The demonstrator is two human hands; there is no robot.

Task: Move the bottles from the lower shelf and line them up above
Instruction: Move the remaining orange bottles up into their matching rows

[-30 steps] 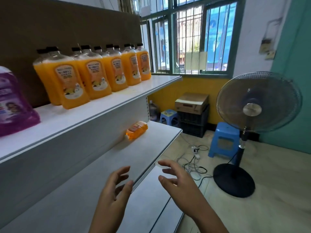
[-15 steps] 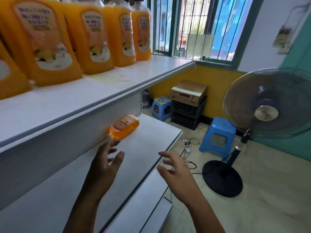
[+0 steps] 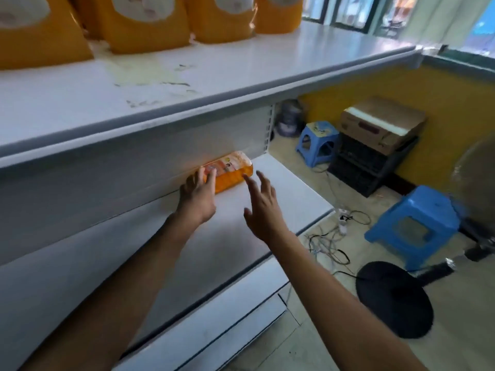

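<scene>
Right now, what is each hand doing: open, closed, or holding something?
Left hand: open, fingers laid on the lying orange bottle, not yet gripping.
Right hand: open, fingers spread, holding nothing, near the bottle.

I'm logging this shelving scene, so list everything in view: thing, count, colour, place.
lying bottle: one, orange, lower shelf by the back panel
standing bottles: four partly visible, orange, upper shelf
lower shelf: one, white
stools: two, blue, floor
cardboard box: one, brown, on a black crate
fan base: one, black, floor
cables: tangle, floor
left hand: fingers on the lying bottle
right hand: open, beside it
</scene>
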